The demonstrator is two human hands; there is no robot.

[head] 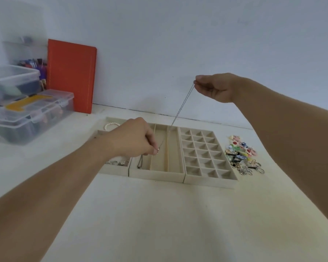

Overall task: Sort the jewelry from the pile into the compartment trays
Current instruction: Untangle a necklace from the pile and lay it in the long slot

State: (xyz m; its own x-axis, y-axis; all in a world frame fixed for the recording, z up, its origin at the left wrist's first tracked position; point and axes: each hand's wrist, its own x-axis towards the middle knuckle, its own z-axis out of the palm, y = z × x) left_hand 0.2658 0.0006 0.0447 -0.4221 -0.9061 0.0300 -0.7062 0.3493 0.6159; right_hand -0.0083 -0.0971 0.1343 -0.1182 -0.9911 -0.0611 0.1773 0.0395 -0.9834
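I see an orange book [71, 76] leaning upright against the wall at the back left, with stacked clear plastic boxes [27, 112] of mixed supplies just beside it on the white table [159, 214]. Three beige trays sit side by side near the wall: the left tray [114, 170] holds a pearl bracelet [111, 126] at its far end and some small metal pieces at its near end, mostly hidden behind my left forearm; the middle tray [157, 174] has long narrow slots, and a dark chain [140, 163] lies in its leftmost slot; the grid tray [210, 181] on the right has many small square cells. The jewelry pile [241, 155], colourful charms and metal rings, lies on the table just beside the grid tray's right edge. A thin silver necklace [182, 104] stretches taut in the air above the middle tray. My right hand [214, 87] pinches its upper end between thumb and fingertips, raised well above the table, while my left hand [134, 138] has its fingertips closed on the lower end, where a tiny pendant shows, just over the long slots.
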